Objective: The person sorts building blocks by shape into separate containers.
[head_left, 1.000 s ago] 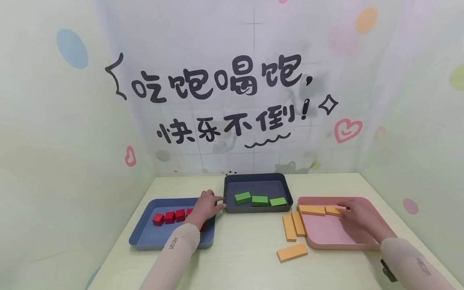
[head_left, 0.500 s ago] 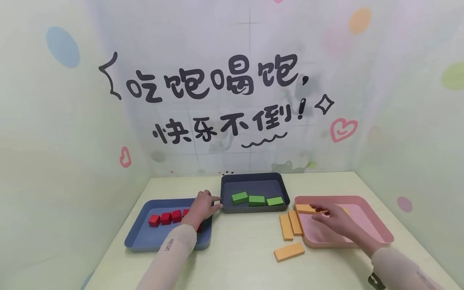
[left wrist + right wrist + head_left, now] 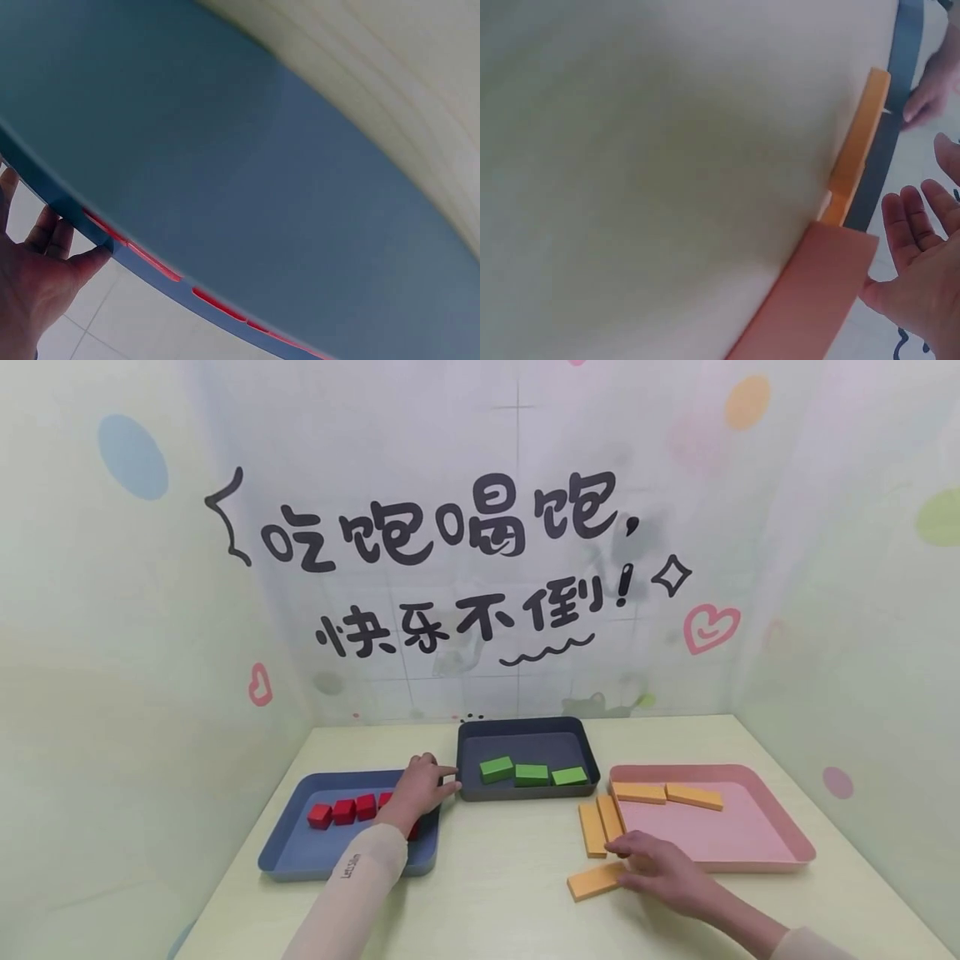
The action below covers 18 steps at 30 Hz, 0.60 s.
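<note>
My right hand (image 3: 667,872) reaches low over the front edge of the pink tray (image 3: 750,839), its thumb and fingertips right at the near end of a loose orange block (image 3: 591,883). In the right wrist view this hand (image 3: 922,277) has its fingers apart, with nothing between them. Two more orange blocks (image 3: 592,829) lie side by side against the tray's left wall, and two others (image 3: 693,796) lie end to end inside it along the back. My left hand (image 3: 420,789) stays over the right back corner of the blue tray (image 3: 296,853), fingers extended, partly hiding the red cubes (image 3: 343,812).
A dark grey tray (image 3: 525,745) holding green blocks (image 3: 531,775) stands at the back centre, between the other two trays. Pale table (image 3: 502,893) shows in front of it. Printed walls (image 3: 465,443) enclose the table at the back and both sides.
My right hand has moved from the blocks inside the pink tray, left and toward me, to the loose orange block on the table. The left hand has kept its place at the blue tray.
</note>
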{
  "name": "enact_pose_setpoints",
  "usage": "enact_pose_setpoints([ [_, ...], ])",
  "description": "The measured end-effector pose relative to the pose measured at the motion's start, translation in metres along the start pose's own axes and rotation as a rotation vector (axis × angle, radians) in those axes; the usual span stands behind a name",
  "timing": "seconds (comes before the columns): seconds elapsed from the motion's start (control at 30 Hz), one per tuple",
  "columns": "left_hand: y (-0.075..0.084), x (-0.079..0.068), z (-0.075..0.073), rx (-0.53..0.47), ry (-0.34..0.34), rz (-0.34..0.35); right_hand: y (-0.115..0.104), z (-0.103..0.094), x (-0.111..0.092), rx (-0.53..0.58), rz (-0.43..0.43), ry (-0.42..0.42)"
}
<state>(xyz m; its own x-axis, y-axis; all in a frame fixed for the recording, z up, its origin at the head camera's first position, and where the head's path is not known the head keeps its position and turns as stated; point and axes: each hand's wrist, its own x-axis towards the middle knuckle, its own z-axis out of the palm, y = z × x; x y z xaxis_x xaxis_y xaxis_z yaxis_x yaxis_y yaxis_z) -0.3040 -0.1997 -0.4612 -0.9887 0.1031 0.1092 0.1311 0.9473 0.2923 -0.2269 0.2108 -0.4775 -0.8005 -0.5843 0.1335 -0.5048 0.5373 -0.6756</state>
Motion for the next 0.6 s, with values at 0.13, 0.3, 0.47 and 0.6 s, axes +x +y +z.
enact_pose_setpoints([
  [0.13,0.000,0.000,0.000,-0.001,0.000,0.001,0.003,0.010,-0.003,-0.134,-0.035,0.007],
  [0.3,0.000,-0.001,0.000,-0.006,0.004,0.002,0.003,0.019,-0.002,-0.334,-0.086,-0.027],
  [0.47,0.000,-0.001,0.000,-0.011,0.007,0.001,-0.004,0.021,-0.001,-0.387,-0.082,-0.066],
  [0.6,0.000,-0.001,-0.001,-0.025,-0.004,-0.007,-0.007,0.019,0.001,-0.418,-0.088,-0.066],
])
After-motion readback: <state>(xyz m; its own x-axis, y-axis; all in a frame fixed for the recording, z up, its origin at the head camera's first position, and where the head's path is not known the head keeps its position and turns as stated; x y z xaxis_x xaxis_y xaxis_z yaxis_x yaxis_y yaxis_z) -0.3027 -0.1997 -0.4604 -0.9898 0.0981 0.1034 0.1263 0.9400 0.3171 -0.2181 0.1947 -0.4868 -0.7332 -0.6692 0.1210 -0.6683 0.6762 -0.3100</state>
